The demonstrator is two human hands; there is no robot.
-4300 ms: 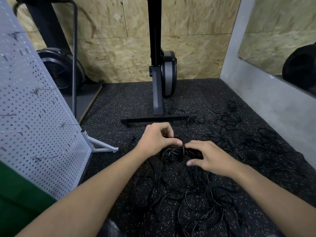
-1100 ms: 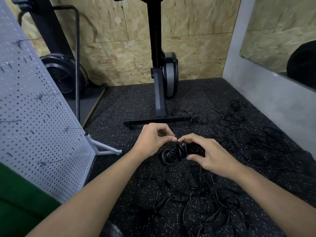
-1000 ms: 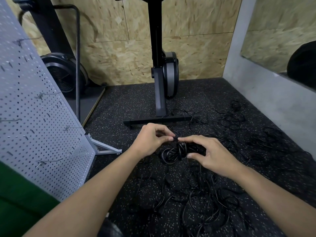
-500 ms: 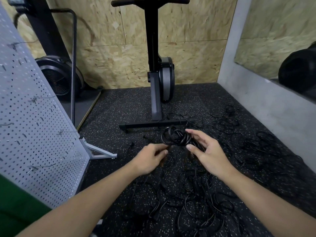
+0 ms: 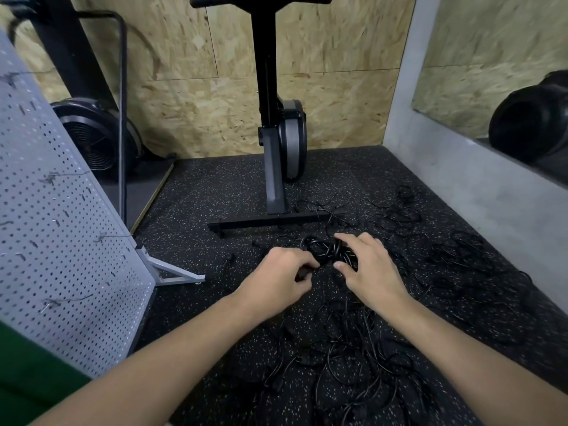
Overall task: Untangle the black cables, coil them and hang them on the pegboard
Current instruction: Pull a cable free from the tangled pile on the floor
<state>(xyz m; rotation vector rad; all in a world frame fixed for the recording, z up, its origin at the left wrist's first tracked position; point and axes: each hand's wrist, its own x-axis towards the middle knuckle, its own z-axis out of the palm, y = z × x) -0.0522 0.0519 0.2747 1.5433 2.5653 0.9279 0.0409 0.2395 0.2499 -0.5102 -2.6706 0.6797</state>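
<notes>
Coil (image 5: 325,252) sits between the two hands, above the loose cables (image 5: 353,358) spread over the floor (image 5: 199,210). I can't tell if it clears the floor. Right hand (image 5: 370,273) grip wraps the coil's right side, fingers over the top, thumb under. Left hand (image 5: 276,279) grip is curled, apparently pinching the tail strand (image 5: 303,274) off the coil's lower left. It's black on black, so that's not certain. Coil's long axis runs roughly left-right. Pegboard (image 5: 61,241) is well apart on the left, its hook (image 5: 106,236) pointing right, so the left hand is nearer. My read: secure the tail, then carry the coil left.
</notes>
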